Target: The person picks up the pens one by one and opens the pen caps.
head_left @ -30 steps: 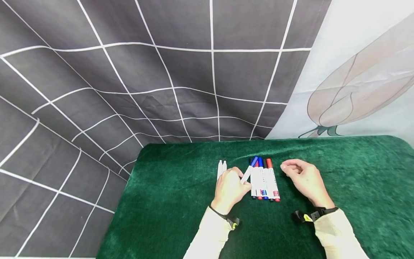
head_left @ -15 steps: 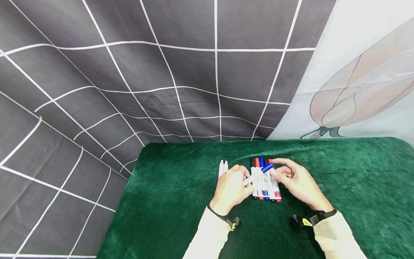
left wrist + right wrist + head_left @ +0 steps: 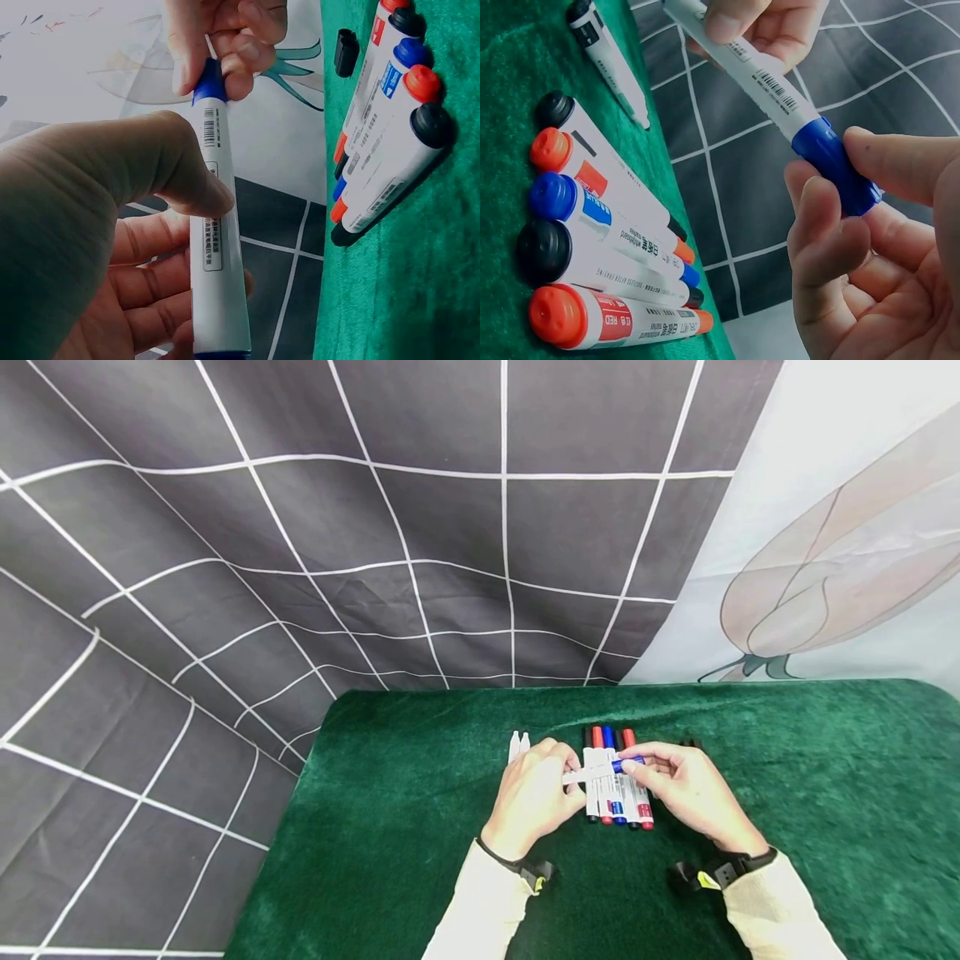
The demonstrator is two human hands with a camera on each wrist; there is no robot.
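My left hand (image 3: 531,797) pinches a white whiteboard marker (image 3: 219,277) by its barrel, thumb on the printed side. The blue cap (image 3: 832,165) at the marker's other end is between the thumb and fingers of my right hand (image 3: 693,793). In the head view the marker lies nearly level across a row of whiteboard markers (image 3: 613,793), overlapping them. That row has black, red and blue caps, side by side on the green cloth. Beside my left hand lie two white-tipped markers (image 3: 514,747), partly hidden by it.
A loose black cap (image 3: 346,52) lies on the green cloth (image 3: 375,827), beyond the row in the left wrist view. Behind the table hangs a dark curtain (image 3: 435,518) with white grid lines, beside a pale printed one (image 3: 840,568).
My right hand has moved left from beyond the row and taken hold of the blue cap. The marker in my left hand has swung from slanting upward to nearly level.
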